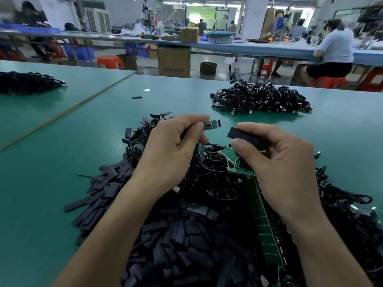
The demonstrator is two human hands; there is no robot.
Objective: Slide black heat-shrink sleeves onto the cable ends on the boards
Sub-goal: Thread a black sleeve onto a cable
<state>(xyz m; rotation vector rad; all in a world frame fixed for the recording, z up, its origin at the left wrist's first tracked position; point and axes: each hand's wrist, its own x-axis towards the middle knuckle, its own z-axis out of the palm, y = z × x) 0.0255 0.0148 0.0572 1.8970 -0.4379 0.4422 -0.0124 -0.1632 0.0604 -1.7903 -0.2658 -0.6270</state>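
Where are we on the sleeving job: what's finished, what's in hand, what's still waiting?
Apparently done: sleeved cables heaped beyond the left hand. In hand: the left hand pinches a small green board, and the right hand pinches a black sleeve, apart from the board, not yet on. Left: the pile of loose sleeves and the green board panels with cables. I cannot tell whether the far cable heap is finished.

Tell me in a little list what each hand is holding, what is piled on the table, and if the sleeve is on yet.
Left hand: pinches a small green circuit board
Right hand: pinches a flat black heat-shrink sleeve
Sleeve on yet: no, sleeve and board are apart, ends facing each other
Near pile: pile of loose black sleeves on the green table
Far pile: heap of black cables
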